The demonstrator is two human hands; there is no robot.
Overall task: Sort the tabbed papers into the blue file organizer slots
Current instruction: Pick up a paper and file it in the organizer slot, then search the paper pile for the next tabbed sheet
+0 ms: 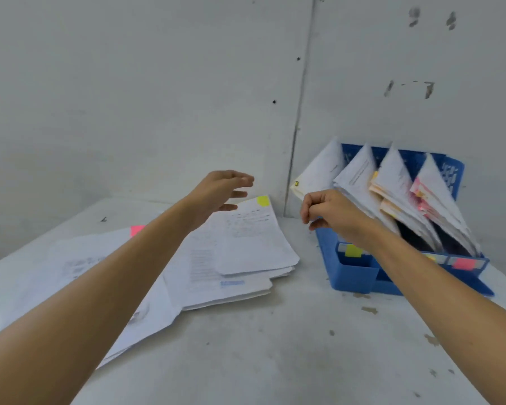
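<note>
A loose pile of white papers (246, 252) lies on the table left of centre; its top sheet carries a yellow tab (262, 201), and a pink tab (136, 230) sticks out farther left. My left hand (219, 194) hovers over the pile's far edge, fingers spread, holding nothing. The blue file organizer (354, 273) stands at the right against the wall, with several bundles of paper (392, 194) leaning in its slots. Its front edge shows a yellow label (353, 250) and a pink label (462, 263). My right hand (327, 211) is curled in front of the leftmost slot, with nothing visible in it.
The table (275, 346) is grey-white with scuffs and paint chips. Two grey walls meet in a corner (297, 141) right behind the papers and the organizer.
</note>
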